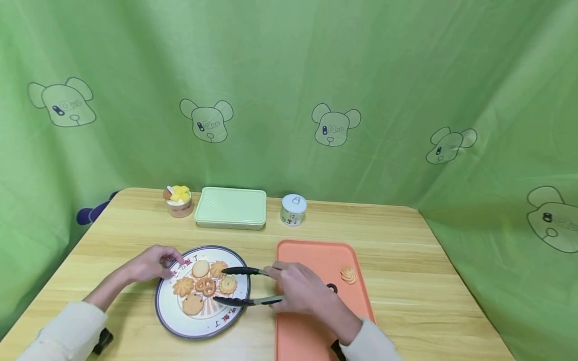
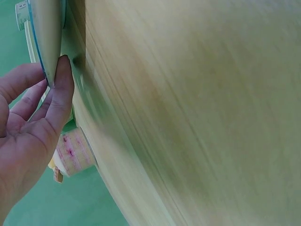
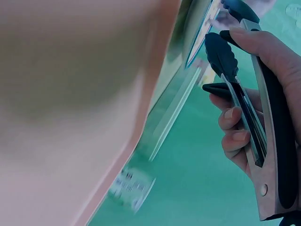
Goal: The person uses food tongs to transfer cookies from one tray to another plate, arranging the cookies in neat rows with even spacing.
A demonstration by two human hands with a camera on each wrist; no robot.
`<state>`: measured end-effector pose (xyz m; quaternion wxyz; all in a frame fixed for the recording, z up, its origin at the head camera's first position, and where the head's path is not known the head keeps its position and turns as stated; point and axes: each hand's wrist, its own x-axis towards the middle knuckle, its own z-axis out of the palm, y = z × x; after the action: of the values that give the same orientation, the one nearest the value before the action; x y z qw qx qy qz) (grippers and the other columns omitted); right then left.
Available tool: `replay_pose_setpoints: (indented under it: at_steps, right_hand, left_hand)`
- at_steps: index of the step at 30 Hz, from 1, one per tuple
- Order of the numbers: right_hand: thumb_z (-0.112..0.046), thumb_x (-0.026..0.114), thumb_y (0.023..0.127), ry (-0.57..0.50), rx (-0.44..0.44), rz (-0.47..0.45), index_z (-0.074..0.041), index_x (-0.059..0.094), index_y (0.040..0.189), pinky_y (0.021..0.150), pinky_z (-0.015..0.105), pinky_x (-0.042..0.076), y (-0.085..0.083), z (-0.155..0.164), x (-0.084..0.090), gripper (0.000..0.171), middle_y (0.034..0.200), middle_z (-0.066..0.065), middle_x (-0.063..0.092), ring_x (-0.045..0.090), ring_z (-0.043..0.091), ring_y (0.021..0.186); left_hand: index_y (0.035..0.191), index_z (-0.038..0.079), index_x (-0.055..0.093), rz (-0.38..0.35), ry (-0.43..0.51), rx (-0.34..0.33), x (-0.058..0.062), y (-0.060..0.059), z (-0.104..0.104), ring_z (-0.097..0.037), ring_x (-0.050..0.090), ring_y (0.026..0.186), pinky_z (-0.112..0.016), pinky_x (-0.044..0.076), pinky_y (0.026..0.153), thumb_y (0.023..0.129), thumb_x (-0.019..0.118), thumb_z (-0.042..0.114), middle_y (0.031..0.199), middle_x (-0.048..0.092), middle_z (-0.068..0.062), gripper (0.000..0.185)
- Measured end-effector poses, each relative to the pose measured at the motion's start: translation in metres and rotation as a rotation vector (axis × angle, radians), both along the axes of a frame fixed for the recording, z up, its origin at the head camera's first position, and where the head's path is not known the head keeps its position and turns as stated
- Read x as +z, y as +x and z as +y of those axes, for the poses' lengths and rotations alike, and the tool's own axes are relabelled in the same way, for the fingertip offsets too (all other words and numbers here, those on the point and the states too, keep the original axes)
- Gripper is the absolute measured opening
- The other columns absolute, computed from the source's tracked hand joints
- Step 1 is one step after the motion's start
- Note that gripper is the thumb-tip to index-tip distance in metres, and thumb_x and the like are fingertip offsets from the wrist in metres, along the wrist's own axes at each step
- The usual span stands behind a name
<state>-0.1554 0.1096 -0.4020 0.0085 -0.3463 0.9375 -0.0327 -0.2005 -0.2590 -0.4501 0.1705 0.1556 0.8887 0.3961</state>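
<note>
A round plate (image 1: pixel 180 321) with a dark rim carries several butter cookies (image 1: pixel 205 286). My left hand (image 1: pixel 151 263) holds the plate's far left edge; in the left wrist view the fingertips (image 2: pixel 63 70) press the plate rim (image 2: pixel 47 42). My right hand (image 1: pixel 302 291) grips black-tipped metal tongs (image 1: pixel 246 286), whose arms are spread on either side of one swirl cookie (image 1: pixel 228 285) at the plate's right. In the right wrist view the fingers (image 3: pixel 235 127) wrap the tongs (image 3: pixel 244 103). An orange tray (image 1: pixel 311 260) lies to the right with one swirl cookie (image 1: pixel 348 275) on it.
At the back of the wooden table (image 1: pixel 451 301) stand a small dessert cup (image 1: pixel 178 200), a pale green lidded box (image 1: pixel 231 207) and a small tin can (image 1: pixel 293 209). A green cloth backdrop (image 1: pixel 289 90) hangs close behind and to the right.
</note>
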Motion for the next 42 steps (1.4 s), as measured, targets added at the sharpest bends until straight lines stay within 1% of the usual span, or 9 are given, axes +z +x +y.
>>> replay_pose_setpoints:
  at_steps: [7,11,15,19,23,26,31,35,42]
  right_hand:
    - [-0.039,0.081,0.063,-0.066,-0.052,0.027,-0.017,0.06,0.125,0.068,0.026,0.051,0.0,0.04,-0.002,0.069,0.103,-0.004,0.063,0.058,0.009,0.079]
    - [-0.041,0.082,0.062,-0.112,-0.101,0.034,-0.015,0.061,0.123,0.071,0.03,0.053,-0.001,0.064,-0.003,0.069,0.106,-0.003,0.064,0.062,0.013,0.087]
    - [-0.043,0.084,0.06,-0.136,-0.161,0.02,-0.014,0.061,0.124,0.073,0.033,0.053,-0.001,0.085,-0.004,0.074,0.11,-0.001,0.065,0.063,0.016,0.092]
    - [-0.041,0.085,0.06,-0.141,-0.202,0.005,-0.014,0.059,0.126,0.07,0.031,0.052,0.001,0.103,-0.006,0.077,0.11,0.001,0.064,0.062,0.016,0.09]
    - [-0.039,0.085,0.06,-0.149,-0.245,-0.011,-0.013,0.058,0.127,0.063,0.026,0.047,0.003,0.121,-0.005,0.076,0.104,0.0,0.063,0.059,0.013,0.081]
    - [-0.038,0.085,0.06,-0.152,-0.28,-0.012,-0.011,0.058,0.126,0.061,0.025,0.045,0.004,0.134,-0.004,0.076,0.105,0.001,0.062,0.057,0.013,0.079]
    - [-0.04,0.085,0.058,-0.123,-0.333,-0.007,-0.011,0.057,0.128,0.061,0.027,0.044,0.006,0.154,-0.001,0.081,0.113,0.005,0.061,0.057,0.015,0.08]
    - [-0.04,0.084,0.057,-0.097,-0.351,0.009,-0.01,0.055,0.13,0.064,0.031,0.048,0.006,0.168,-0.001,0.084,0.116,0.007,0.062,0.061,0.018,0.085]
    - [-0.041,0.085,0.056,-0.098,-0.387,-0.014,-0.006,0.06,0.124,0.064,0.034,0.049,0.006,0.189,-0.001,0.081,0.104,0.005,0.064,0.062,0.02,0.084]
  left_hand:
    - [0.102,0.003,0.065,-0.013,-0.02,0.014,0.001,0.0,0.001,-0.019,0.053,0.088,-0.028,0.047,0.075,0.071,0.07,-0.002,0.101,0.064,-0.009,0.032]
    - [0.102,0.003,0.065,-0.003,-0.021,0.011,0.0,0.0,0.001,-0.019,0.054,0.088,-0.028,0.047,0.076,0.071,0.07,-0.002,0.101,0.065,-0.009,0.032]
    - [0.102,0.003,0.066,0.002,-0.021,0.007,0.0,0.0,0.001,-0.018,0.053,0.087,-0.025,0.046,0.074,0.07,0.07,-0.002,0.1,0.065,-0.008,0.032]
    - [0.101,0.003,0.066,0.003,-0.024,0.006,0.0,0.001,0.001,-0.018,0.053,0.087,-0.024,0.046,0.074,0.07,0.07,-0.002,0.101,0.065,-0.008,0.032]
    - [0.101,0.003,0.066,0.002,-0.028,0.005,0.0,0.0,0.001,-0.019,0.054,0.089,-0.03,0.047,0.078,0.071,0.07,-0.002,0.102,0.065,-0.009,0.031]
    - [0.101,0.004,0.066,0.0,-0.031,0.004,0.001,0.0,0.001,-0.019,0.054,0.09,-0.033,0.047,0.079,0.071,0.07,-0.002,0.102,0.065,-0.009,0.031]
    - [0.101,0.004,0.066,-0.004,-0.034,0.004,0.001,0.0,0.001,-0.019,0.054,0.09,-0.033,0.047,0.079,0.071,0.07,-0.002,0.102,0.065,-0.009,0.03]
    - [0.101,0.004,0.066,-0.003,-0.033,0.0,0.001,-0.001,0.001,-0.019,0.055,0.091,-0.034,0.047,0.081,0.071,0.07,-0.001,0.102,0.064,-0.009,0.031]
    - [0.102,0.004,0.066,-0.004,-0.031,0.005,0.001,0.0,0.001,-0.019,0.054,0.089,-0.031,0.047,0.077,0.071,0.07,-0.001,0.102,0.065,-0.009,0.031]
